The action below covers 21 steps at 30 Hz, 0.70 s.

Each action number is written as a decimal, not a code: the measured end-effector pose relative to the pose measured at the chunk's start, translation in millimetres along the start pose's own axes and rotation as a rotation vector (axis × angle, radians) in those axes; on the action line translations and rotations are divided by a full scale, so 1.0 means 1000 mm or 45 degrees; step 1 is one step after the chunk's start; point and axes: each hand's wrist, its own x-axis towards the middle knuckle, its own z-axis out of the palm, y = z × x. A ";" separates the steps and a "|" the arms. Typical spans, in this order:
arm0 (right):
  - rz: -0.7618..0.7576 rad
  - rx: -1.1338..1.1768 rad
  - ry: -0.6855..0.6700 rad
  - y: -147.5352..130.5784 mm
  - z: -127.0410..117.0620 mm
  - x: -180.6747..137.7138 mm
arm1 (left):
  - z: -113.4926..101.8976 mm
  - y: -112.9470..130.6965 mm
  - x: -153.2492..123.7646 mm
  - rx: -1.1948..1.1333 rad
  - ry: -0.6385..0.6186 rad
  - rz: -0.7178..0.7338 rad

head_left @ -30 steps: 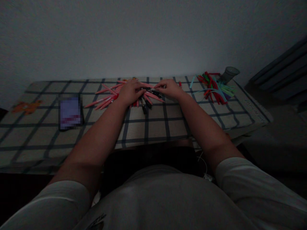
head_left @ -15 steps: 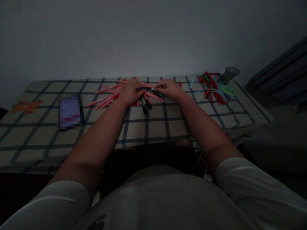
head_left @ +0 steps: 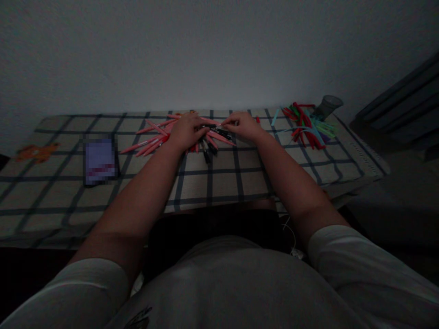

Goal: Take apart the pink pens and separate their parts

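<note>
A heap of pink pens [head_left: 151, 141] and a few dark ones lies on the checked tablecloth [head_left: 219, 178] near the table's far edge. My left hand [head_left: 187, 130] rests curled on the middle of the heap. My right hand [head_left: 242, 125] is just to its right, fingertips pinched together on a thin dark pen [head_left: 216, 129] that runs between both hands. What my left fingers hold is hidden under the hand.
A dark phone [head_left: 100, 160] lies at the left, and an orange figure [head_left: 37, 151] at the far left edge. At the right lie coloured strips [head_left: 307, 123], red, green and blue, beside a grey cup [head_left: 328, 106]. A wall stands behind the table.
</note>
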 end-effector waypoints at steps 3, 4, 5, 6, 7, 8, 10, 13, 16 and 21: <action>0.001 0.003 0.009 -0.002 0.000 0.000 | 0.000 0.000 0.001 0.006 -0.002 0.002; -0.004 0.005 0.008 -0.002 0.000 -0.001 | 0.000 0.000 0.001 0.004 -0.005 0.008; -0.013 0.009 0.004 -0.003 0.000 -0.001 | 0.000 -0.001 0.001 0.001 -0.010 0.013; -0.023 0.013 -0.003 -0.003 0.000 -0.001 | 0.001 -0.001 0.001 -0.003 -0.012 0.015; -0.032 0.017 -0.010 -0.004 0.000 -0.001 | 0.001 -0.001 0.001 -0.009 -0.013 0.015; -0.037 0.019 -0.018 -0.004 0.000 -0.002 | 0.001 0.000 0.001 -0.016 -0.015 0.015; -0.034 0.019 -0.030 -0.004 0.001 -0.002 | 0.001 0.000 0.001 -0.028 -0.019 0.025; -0.010 0.013 -0.033 -0.004 0.001 -0.002 | 0.002 -0.001 0.002 -0.031 -0.018 0.051; -0.017 0.018 -0.041 -0.004 0.002 -0.002 | 0.002 -0.001 0.002 -0.028 -0.004 0.056; -0.025 0.028 -0.043 -0.006 0.000 -0.003 | 0.001 0.001 0.001 -0.023 -0.013 0.052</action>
